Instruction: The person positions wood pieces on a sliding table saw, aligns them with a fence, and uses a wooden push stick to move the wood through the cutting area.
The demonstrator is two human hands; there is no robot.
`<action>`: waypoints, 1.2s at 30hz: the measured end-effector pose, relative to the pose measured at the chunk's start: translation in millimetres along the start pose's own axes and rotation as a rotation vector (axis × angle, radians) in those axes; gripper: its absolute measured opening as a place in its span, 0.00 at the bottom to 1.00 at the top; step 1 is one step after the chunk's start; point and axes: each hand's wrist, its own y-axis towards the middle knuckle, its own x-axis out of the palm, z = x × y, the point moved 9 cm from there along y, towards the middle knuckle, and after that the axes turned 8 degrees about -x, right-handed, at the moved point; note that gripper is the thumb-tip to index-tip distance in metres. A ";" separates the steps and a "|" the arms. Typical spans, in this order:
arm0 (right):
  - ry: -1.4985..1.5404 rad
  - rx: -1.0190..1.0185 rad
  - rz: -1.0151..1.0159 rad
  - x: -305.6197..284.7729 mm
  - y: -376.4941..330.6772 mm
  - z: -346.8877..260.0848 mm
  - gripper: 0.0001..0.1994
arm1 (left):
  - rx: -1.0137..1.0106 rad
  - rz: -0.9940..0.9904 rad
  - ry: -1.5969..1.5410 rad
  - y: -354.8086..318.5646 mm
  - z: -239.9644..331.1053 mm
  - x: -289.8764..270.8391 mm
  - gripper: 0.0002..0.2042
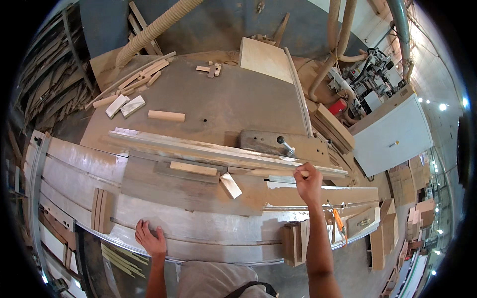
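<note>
My right hand (pixel 309 183) is closed around the end of a pale wooden stick (pixel 273 172), which points left along the long straight fence (pixel 213 147) of the machine table. Left of the stick's far end, a short wooden strip (pixel 194 169) lies by the fence. A small wood block with a whitish face (pixel 230 185) sits at an angle close by. Flat on the near metal table (pixel 194 228), my left hand (pixel 150 239) rests with fingers apart and holds nothing. A stack of short boards (pixel 102 210) stands to its left.
Behind the fence are a clamp knob (pixel 285 145), a wooden cylinder-like piece (pixel 166 116), two whitish blocks (pixel 124 106) and several offcuts. More boards (pixel 294 242) stand at the near right edge, beside an orange-handled tool (pixel 339 221). A white cabinet (pixel 395 136) stands at the right.
</note>
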 end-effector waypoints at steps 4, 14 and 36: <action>0.054 0.080 -0.053 1.6 -1.3 29.2 0.03 | -0.013 -0.004 0.008 0.8 1.2 -0.3 0.24; 0.212 0.056 -0.067 36.9 -4.3 25.7 0.03 | -0.035 -0.022 0.006 2.3 -1.1 0.6 0.25; 0.252 -0.016 -0.123 84.7 7.8 -27.7 0.04 | -0.043 -0.036 0.033 0.4 -3.3 3.1 0.27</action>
